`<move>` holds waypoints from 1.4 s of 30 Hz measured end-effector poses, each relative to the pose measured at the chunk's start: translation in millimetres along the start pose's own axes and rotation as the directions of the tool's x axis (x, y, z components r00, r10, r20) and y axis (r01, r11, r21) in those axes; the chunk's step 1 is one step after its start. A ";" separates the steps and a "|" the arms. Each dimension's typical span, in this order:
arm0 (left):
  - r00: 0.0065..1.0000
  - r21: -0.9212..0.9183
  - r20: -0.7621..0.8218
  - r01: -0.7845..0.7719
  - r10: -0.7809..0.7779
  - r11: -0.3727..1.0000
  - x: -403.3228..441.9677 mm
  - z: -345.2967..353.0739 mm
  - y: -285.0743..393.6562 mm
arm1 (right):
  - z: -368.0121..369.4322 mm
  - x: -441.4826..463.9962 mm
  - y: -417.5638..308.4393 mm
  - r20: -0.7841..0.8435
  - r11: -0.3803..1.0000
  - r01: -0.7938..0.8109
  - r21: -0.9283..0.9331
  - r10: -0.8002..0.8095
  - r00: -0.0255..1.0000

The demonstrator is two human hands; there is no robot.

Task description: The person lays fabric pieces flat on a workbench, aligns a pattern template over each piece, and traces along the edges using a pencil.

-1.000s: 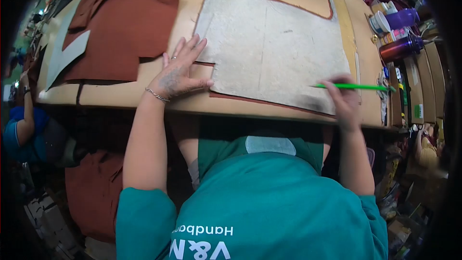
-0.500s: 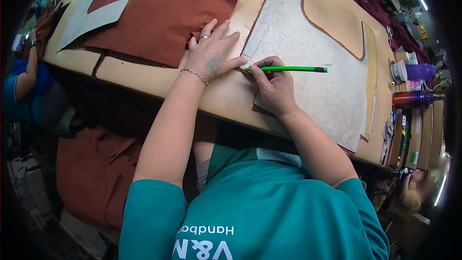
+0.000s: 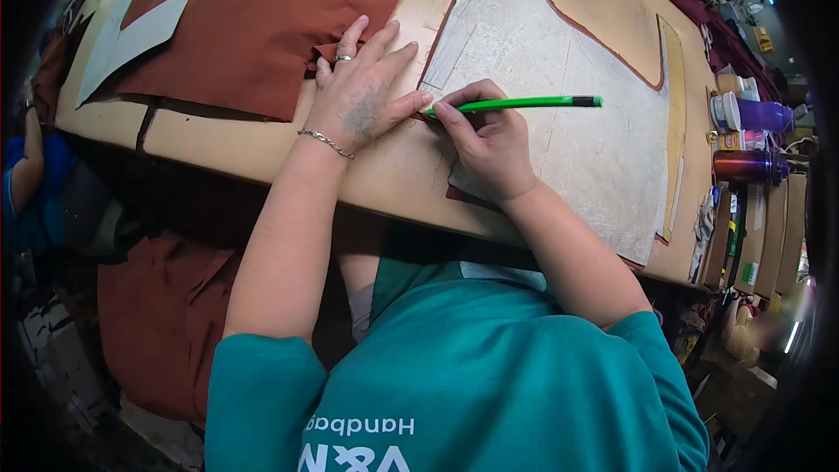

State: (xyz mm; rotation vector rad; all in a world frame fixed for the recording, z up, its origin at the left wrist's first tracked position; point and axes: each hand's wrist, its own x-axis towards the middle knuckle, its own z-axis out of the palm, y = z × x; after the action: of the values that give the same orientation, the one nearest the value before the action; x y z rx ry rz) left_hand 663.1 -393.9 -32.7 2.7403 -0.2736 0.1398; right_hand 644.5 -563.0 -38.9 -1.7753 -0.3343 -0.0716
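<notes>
My left hand point(image 3: 363, 105) lies with fingers spread on the table by the left edge of a large pale grey pattern template point(image 3: 577, 149). Its thumb reaches to the template's edge, close to the pencil tip. In my right hand point(image 3: 491, 135) is a green pencil point(image 3: 542, 103), pinched between thumb and fingers, its dark end pointing right. Under the template, a thin rust-brown rim of fabric point(image 3: 603, 48) shows along the curved edge. The pencil's point is partly hidden between my two hands.
Rust-brown fabric point(image 3: 253, 35) covers the table's left part, with another pale template point(image 3: 144, 39) on it. A narrow yellowish strip point(image 3: 673, 122) lies right of the large template. Cups, a purple bottle point(image 3: 750, 166) and cardboard point(image 3: 773, 227) stand at the right edge. More brown fabric point(image 3: 166, 323) hangs below left.
The whole view has shifted slightly, so the table and both hands appear further left and up. The pencil has tilted a little, its dark end higher. Both hands keep their places at the template's edge.
</notes>
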 end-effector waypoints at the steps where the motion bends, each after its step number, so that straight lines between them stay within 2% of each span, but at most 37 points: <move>1: 1.000 -0.002 -0.005 -0.004 0.004 1.000 -0.1 0.4 -0.8 | 0.9 0.3 4.4 0.007 0.999 0.003 0.046 -0.004 1.000; 4: 1.000 -0.013 0.001 -0.003 0.003 1.000 0.3 0.9 0.1 | -24.8 -10.5 8.3 0.001 1.000 -0.016 -0.020 0.017 1.000; 5: 1.000 -0.020 0.001 0.007 -0.007 1.000 0.1 0.9 0.6 | -30.8 -15.5 3.5 0.005 0.995 -0.103 0.016 0.103 0.995; 7: 1.000 -0.016 -0.002 0.006 -0.006 1.000 -0.8 0.5 1.1 | -22.5 -14.3 8.3 -0.032 0.985 -0.029 0.168 0.035 0.999; 10: 1.000 0.000 -0.007 -0.012 0.012 1.000 0.5 1.2 0.0 | -6.7 -3.3 8.5 0.028 0.997 0.073 0.005 -0.073 0.997; 14: 1.000 -0.022 0.000 0.001 -0.001 1.000 0.2 0.3 1.0 | -26.6 -10.5 11.6 0.016 1.000 -0.007 0.023 0.007 1.000; 15: 1.000 -0.022 -0.005 -0.001 0.001 1.000 0.1 -0.4 -0.1 | -36.2 -16.1 2.0 0.010 0.992 -0.113 0.063 0.112 0.994; 17: 1.000 -0.030 -0.008 -0.006 0.006 1.000 -0.4 0.4 1.3 | -37.4 -17.9 -0.5 -0.009 0.992 -0.115 0.043 0.115 0.993; 19: 1.000 -0.006 -0.002 0.000 0.000 1.000 0.0 0.3 2.1 | -21.9 -9.3 3.2 -0.001 0.999 0.038 0.031 -0.038 0.999; 21: 1.000 0.012 0.001 0.002 -0.002 1.000 0.4 0.1 1.9 | -5.1 0.6 9.9 0.028 0.995 0.098 -0.034 -0.097 0.995; 23: 1.000 0.026 0.004 0.000 0.000 1.000 0.6 -0.7 0.4 | -1.6 2.6 7.4 0.064 1.000 -0.004 0.029 0.002 0.998; 26: 1.000 -0.016 0.007 0.019 -0.019 1.000 0.1 -1.6 2.0 | -17.1 -5.8 7.7 0.050 0.995 0.021 0.094 -0.026 0.998; 27: 1.000 -0.016 0.000 0.012 -0.012 1.000 -0.2 -0.9 0.6 | -24.0 -10.5 -4.2 0.057 0.986 -0.108 0.128 0.102 0.993; 29: 1.000 -0.019 -0.012 -0.003 0.003 1.000 -0.6 1.7 -0.4 | -19.1 -11.0 0.1 0.033 0.978 -0.060 0.200 0.055 0.998; 31: 1.000 0.010 0.000 -0.008 0.008 1.000 -0.3 0.5 -0.3 | -7.0 -2.0 6.1 0.059 0.998 0.050 0.030 -0.052 0.997; 32: 1.000 0.027 0.002 -0.009 0.009 1.000 0.1 -1.0 -0.5 | 0.5 2.5 11.9 0.062 0.997 0.074 0.031 -0.076 0.995; 35: 1.000 0.025 -0.003 -0.007 0.007 1.000 0.4 -0.9 -0.8 | -1.9 5.4 9.4 0.074 0.999 -0.012 0.051 0.008 0.997; 36: 1.000 0.024 -0.007 -0.003 0.003 1.000 0.1 -1.0 -0.1 | -11.2 4.7 12.5 0.070 1.000 0.023 0.009 -0.024 0.997; 37: 1.000 0.023 -0.012 0.001 0.000 1.000 -0.5 -1.6 1.3 | -25.0 3.1 6.7 0.079 0.993 -0.110 0.050 0.106 0.991; 39: 0.999 0.015 -0.047 -0.007 0.007 1.000 -2.4 -3.0 3.6 | -60.1 1.1 9.9 0.075 0.881 -0.318 0.351 0.312 0.947; 41: 0.994 0.005 -0.104 -0.030 0.031 1.000 -6.1 -3.2 5.7 | -99.9 0.4 13.6 -0.015 0.779 -0.331 0.532 0.399 0.917; 42: 0.977 0.072 -0.193 -0.073 0.085 0.995 -8.5 -3.4 8.2 | -120.1 -0.7 14.5 -0.076 0.772 -0.342 0.535 0.447 0.891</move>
State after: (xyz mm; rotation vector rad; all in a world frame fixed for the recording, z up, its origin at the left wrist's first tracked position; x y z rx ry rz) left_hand 652.9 -398.6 -27.8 2.7535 -0.3278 0.4451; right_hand 663.5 -681.7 -24.8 -1.2572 0.1718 0.1336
